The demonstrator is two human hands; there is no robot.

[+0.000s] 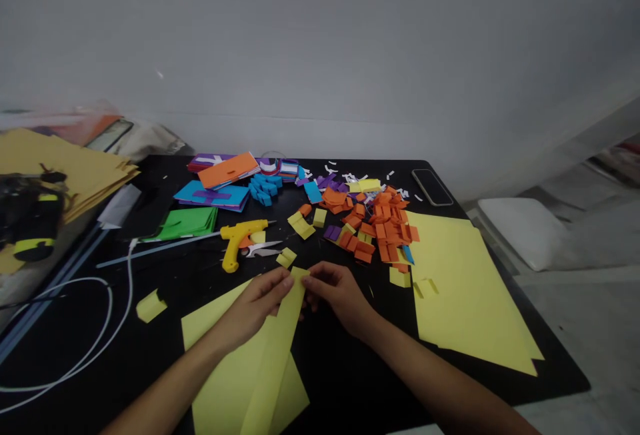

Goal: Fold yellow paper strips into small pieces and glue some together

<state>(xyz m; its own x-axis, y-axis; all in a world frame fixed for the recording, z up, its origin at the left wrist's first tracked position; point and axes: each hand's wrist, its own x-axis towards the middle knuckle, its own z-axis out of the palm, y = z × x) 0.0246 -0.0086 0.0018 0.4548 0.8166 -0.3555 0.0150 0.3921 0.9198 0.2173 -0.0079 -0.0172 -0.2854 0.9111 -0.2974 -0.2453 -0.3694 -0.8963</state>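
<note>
1. Evidently, a long, narrow strip of yellow paper point(281, 335) lay lengthwise away from the person, its far end leaning a little to the right and its near end running out of view at the bottom
2. The left hand point(265, 293) gripped the strip's left edge near the far end, thumb on top
3. The right hand point(334, 288) pinched the far right corner between thumb and fingers
4. The strip was above a larger yellow paper sheet point(213, 368), which lay askew on a black tabletop point(357, 385)
5. Just beyond the far end sat a small folded yellow paper piece point(287, 258), near silver-bladed scissors point(264, 249) and a yellow glue gun point(234, 248)
6. Beyond the right hand, a heap of folded orange paper pieces point(390, 225) adjoined a stack of large yellow paper sheets point(465, 295)
7. At the rear, a thin clear rounded rim point(273, 153) showed; whether it belonged to a container, or held anything, could not be told
</note>
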